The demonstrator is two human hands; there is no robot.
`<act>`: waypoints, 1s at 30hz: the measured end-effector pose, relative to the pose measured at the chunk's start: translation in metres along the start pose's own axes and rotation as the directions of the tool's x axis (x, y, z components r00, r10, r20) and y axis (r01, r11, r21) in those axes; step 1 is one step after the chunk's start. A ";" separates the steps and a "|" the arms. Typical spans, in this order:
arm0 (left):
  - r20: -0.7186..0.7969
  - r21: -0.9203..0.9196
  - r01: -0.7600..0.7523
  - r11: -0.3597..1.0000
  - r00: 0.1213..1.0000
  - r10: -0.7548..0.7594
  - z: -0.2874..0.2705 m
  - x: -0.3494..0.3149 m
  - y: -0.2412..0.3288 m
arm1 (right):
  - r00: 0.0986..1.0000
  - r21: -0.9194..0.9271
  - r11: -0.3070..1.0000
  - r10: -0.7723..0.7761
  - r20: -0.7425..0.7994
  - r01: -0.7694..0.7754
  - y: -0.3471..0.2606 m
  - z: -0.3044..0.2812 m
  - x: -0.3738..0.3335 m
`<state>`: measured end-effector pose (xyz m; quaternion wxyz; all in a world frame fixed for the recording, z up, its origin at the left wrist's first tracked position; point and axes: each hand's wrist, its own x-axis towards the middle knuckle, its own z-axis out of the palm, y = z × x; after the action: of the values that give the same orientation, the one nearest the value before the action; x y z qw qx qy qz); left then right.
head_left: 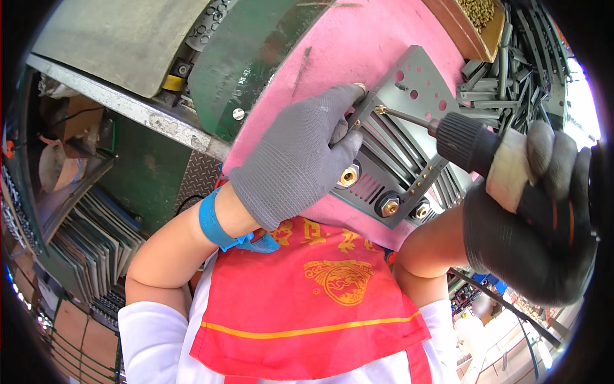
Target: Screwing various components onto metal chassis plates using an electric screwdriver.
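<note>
My left hand [294, 157], in a grey knit glove with a blue band at the wrist, grips the near-left edge of a dark grey metal panel assembly [427, 73]. Its thumb and fingers press around a flange there. Round holes, slots and parallel grey bars show on the assembly, with brass fittings [389, 205] along its lower side. My right hand [531, 217], gloved in grey and black, is wrapped around a power screwdriver [467, 142] with pale tape on its body. The driver's bit points left and meets a small brass screw [381, 110] at the flange, near my left fingertips.
Pink sheeting [345, 38] covers the work surface. A box of small brass screws [476, 14] stands at the far right, beside a heap of grey metal strips [505, 83]. A dark green plate [246, 70] lies left of the assembly. Stacked panels [89, 240] stand lower left.
</note>
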<state>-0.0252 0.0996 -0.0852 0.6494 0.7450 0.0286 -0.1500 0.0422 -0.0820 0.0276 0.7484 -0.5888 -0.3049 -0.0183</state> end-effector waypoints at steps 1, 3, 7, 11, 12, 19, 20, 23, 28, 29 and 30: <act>-0.015 0.031 -0.016 0.999 1.000 0.016 0.000 0.000 0.000 | 1.000 0.000 1.000 0.002 0.000 -0.002 0.002 0.001 0.000; -0.028 0.060 -0.029 0.998 0.999 0.031 0.001 0.000 -0.001 | 0.998 -0.001 1.000 0.028 -0.049 -0.028 0.005 0.002 -0.001; -0.025 0.057 -0.019 0.998 0.999 0.020 0.003 0.002 0.000 | 0.992 0.013 0.998 0.057 -0.110 -0.056 0.010 0.010 -0.004; -0.062 0.088 -0.025 0.996 0.998 0.030 0.006 -0.001 -0.003 | 0.980 0.036 0.996 0.089 -0.177 -0.084 0.016 0.023 -0.008; -0.061 0.086 -0.022 0.996 0.998 0.027 0.006 -0.001 -0.003 | 0.976 0.041 0.995 0.095 -0.194 -0.089 0.017 0.026 -0.009; -0.057 0.107 -0.030 0.994 0.998 0.036 0.005 -0.002 0.000 | 0.945 0.075 0.990 0.136 -0.299 -0.119 0.021 0.043 -0.010; -0.053 0.110 -0.029 0.994 0.998 0.035 0.004 -0.002 0.000 | 0.946 0.075 0.990 0.139 -0.295 -0.122 0.021 0.043 -0.009; -0.083 0.111 -0.046 0.993 0.995 0.056 0.006 -0.003 -0.004 | 0.947 -0.014 0.954 0.295 -0.126 -0.299 0.020 0.033 -0.002; -0.092 -0.006 -0.062 0.998 0.994 0.061 0.005 -0.008 -0.004 | 0.852 -0.080 0.870 0.493 0.173 -0.487 0.013 0.041 0.014; -0.089 -0.059 -0.026 0.998 0.996 0.021 0.004 -0.010 -0.002 | 0.851 -0.079 0.869 0.494 0.176 -0.488 0.013 0.042 0.014; -0.089 -0.059 -0.027 0.998 0.996 0.022 -0.001 -0.009 -0.001 | 0.872 -0.090 0.881 0.472 0.125 -0.464 0.013 0.043 0.012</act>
<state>-0.0339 0.1025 -0.0838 0.6715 0.7312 0.0528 -0.1081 0.0385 -0.0359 0.0275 0.6895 -0.6660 -0.2054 0.1970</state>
